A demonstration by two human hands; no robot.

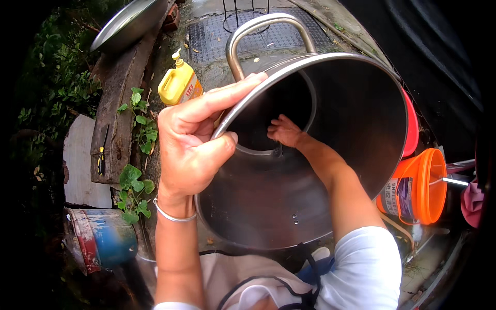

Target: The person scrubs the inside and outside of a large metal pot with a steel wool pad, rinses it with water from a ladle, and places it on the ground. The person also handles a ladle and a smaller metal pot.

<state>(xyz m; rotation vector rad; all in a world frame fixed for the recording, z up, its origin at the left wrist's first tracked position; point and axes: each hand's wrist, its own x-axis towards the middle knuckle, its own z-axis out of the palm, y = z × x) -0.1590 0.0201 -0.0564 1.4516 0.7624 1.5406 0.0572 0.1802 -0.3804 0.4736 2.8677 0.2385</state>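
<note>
A large metal pot [267, 201] lies tilted before me, its mouth facing me and a thick loop handle [271, 19] at its far side. My left hand [197, 135] grips the rim on the left, fingers outside and thumb at the inner edge. Deep inside the pot is my right hand [285, 131], near the round bottom, with its fingers curled. Whether it holds anything is too dark to tell. A yellow pump jug [180, 83] stands just beyond my left hand.
An orange bucket [436, 186] and a red basin [410, 124] are at the right. On the left are a wooden plank [120, 85] with a yellow-handled tool [101, 161], a paint-stained bucket [112, 236] and leafy plants. A metal basin [128, 23] rests at the upper left.
</note>
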